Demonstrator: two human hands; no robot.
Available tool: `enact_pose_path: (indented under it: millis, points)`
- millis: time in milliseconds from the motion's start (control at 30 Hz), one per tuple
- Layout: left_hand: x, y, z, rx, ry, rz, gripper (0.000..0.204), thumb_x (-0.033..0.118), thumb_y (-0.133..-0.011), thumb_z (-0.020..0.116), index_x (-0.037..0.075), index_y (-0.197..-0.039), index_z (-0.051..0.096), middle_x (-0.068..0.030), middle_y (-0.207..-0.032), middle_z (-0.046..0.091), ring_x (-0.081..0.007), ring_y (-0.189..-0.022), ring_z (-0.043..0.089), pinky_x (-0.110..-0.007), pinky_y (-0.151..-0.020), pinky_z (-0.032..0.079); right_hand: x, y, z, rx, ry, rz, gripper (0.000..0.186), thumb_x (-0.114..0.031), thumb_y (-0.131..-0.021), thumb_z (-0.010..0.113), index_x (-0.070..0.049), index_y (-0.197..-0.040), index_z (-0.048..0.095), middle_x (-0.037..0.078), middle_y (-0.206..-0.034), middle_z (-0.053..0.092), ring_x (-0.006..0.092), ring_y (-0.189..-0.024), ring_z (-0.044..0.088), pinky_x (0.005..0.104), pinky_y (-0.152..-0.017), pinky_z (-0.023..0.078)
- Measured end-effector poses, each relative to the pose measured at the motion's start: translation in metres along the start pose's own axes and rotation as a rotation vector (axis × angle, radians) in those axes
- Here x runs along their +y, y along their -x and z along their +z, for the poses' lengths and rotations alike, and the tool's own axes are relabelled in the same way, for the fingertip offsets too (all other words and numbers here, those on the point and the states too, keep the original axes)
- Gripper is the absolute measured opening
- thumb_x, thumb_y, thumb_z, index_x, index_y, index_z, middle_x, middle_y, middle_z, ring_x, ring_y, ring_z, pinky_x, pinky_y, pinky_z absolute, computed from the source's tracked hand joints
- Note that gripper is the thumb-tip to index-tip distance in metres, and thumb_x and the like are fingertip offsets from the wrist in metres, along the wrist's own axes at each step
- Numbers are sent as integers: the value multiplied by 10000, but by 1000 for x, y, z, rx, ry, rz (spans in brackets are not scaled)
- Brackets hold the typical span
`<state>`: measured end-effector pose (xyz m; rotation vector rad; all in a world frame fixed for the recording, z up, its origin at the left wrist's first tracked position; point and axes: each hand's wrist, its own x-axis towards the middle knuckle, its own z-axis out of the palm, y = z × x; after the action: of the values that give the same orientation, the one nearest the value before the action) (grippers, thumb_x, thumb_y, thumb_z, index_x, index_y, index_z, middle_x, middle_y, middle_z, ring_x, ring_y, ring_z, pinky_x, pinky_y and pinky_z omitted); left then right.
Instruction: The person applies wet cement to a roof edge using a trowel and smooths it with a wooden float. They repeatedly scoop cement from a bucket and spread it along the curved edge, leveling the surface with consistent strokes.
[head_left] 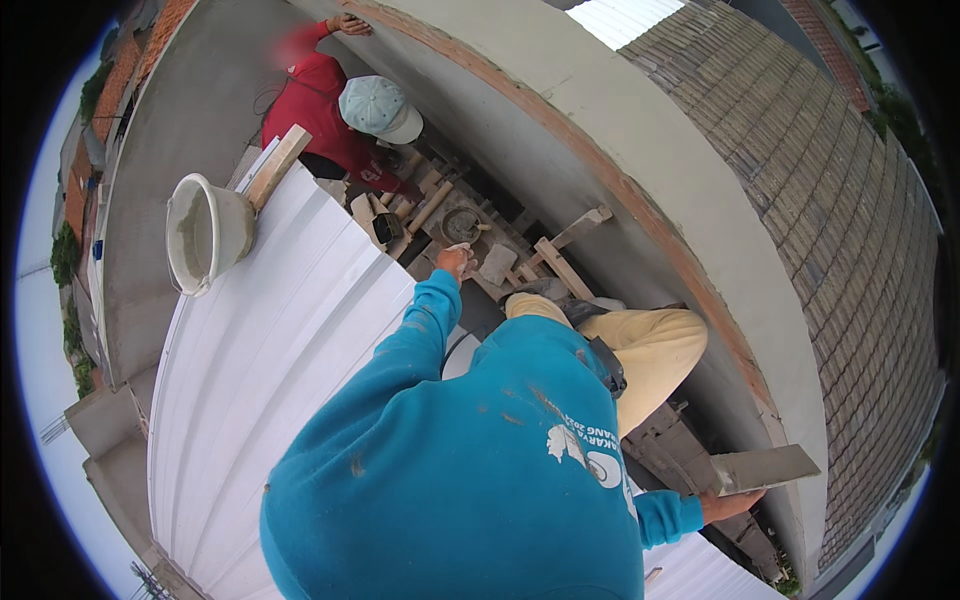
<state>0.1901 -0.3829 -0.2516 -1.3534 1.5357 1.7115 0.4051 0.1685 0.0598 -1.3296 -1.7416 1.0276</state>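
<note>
My left hand (pixel 455 260) reaches down with curled fingers above a narrow work space; what it holds, if anything, is too small to make out. Just beyond it are a round container of grey mix (pixel 460 224) with a tool in it and a pale block (pixel 498 265). My right hand (pixel 728 504), low at the right, grips a grey flat rectangular board (pixel 766 464) against the side of the curved plastered wall (pixel 660 150). My teal sleeves and beige-clad leg fill the lower middle.
A co-worker in red (pixel 310 120) and a pale cap crouches at upper left, one hand on the wall. A white bucket (pixel 225 235) stands on corrugated white roofing (pixel 250 350). Timber pieces (pixel 565 268) lie below. Tiled roofing (pixel 820 250) spreads beyond the wall at right.
</note>
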Motion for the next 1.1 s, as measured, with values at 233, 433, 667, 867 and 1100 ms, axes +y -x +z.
enact_pose_path:
  millis: [233, 433, 667, 867, 1100]
  points:
    - [6, -9, 9, -100, 7, 66, 388, 280, -1022, 393, 67, -1323, 513, -112, -1246, 574, -326, -1160, 564, -506, -1017, 430, 27, -3, -1, -36, -114, -150, 534, -256, -896, 621, 1, -1349, 504, 185, -1287, 565, 308, -1076, 615, 380, -956, 477]
    - [23, -42, 3, -341, 60, 76, 549, 321, -988, 432, 30, -1449, 366, -148, -1415, 466, -333, -1231, 530, -480, -1033, 435, 3, 17, 30, 59, -686, 352, 402, -324, -1001, 493, 1, -1230, 557, 101, -1059, 628, 201, -891, 630, 335, -767, 519]
    - [10, -166, -9, -1094, -99, 144, 404, 368, -921, 524, 127, -1240, 575, -99, -1272, 595, -335, -1247, 512, -532, -1064, 385, 5, 29, 36, 135, -726, 426, 383, -330, -968, 563, 5, -1153, 588, 62, -930, 628, 152, -798, 634, 309, -698, 518]
    - [15, -179, 6, -951, -391, 375, 482, 400, -910, 543, 112, -1296, 540, -91, -1326, 555, -343, -1276, 483, -533, -1085, 359, 22, 41, 28, 218, -728, 431, 378, -342, -960, 576, -3, -1126, 592, 59, -903, 622, 156, -787, 627, 317, -699, 515]
    - [30, -110, 28, -694, -89, 10, 499, 409, -919, 544, 115, -1321, 519, -91, -1372, 513, -338, -1282, 480, -517, -1084, 372, 30, 46, 23, 254, -729, 467, 374, -343, -958, 584, -7, -1121, 594, 64, -915, 626, 167, -799, 629, 327, -718, 516]
